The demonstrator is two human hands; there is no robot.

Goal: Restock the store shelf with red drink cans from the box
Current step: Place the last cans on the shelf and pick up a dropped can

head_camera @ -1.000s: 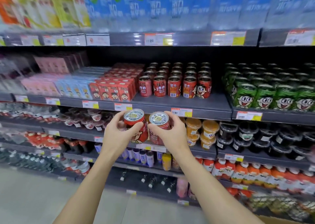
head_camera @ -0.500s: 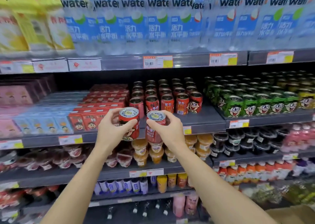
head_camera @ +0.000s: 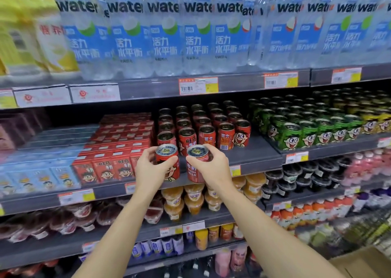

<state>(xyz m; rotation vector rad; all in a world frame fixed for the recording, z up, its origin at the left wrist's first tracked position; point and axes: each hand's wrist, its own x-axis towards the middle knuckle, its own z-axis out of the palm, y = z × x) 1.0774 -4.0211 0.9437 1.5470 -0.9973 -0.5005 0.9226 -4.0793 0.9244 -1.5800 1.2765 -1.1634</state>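
My left hand point(head_camera: 150, 169) grips a red drink can point(head_camera: 169, 163) upright, and my right hand point(head_camera: 213, 167) grips a second red can point(head_camera: 195, 169) beside it. Both cans hover just in front of the grey shelf point(head_camera: 254, 155), at its front edge. Directly behind them stand several rows of matching red cans point(head_camera: 211, 125), the front row showing a cartoon face. A bare strip of shelf lies in front of that row. A corner of the cardboard box point(head_camera: 364, 265) shows at the bottom right.
Red drink cartons point(head_camera: 114, 159) sit left of the red cans, green cans point(head_camera: 306, 127) to the right. Water bottles point(head_camera: 190, 34) fill the shelf above. Jelly cups point(head_camera: 190, 197) and small bottles fill the shelves below.
Both hands have risen with their cans from in front of the lower shelf up to the red-can shelf's front edge. The view has tilted upward and moved closer.
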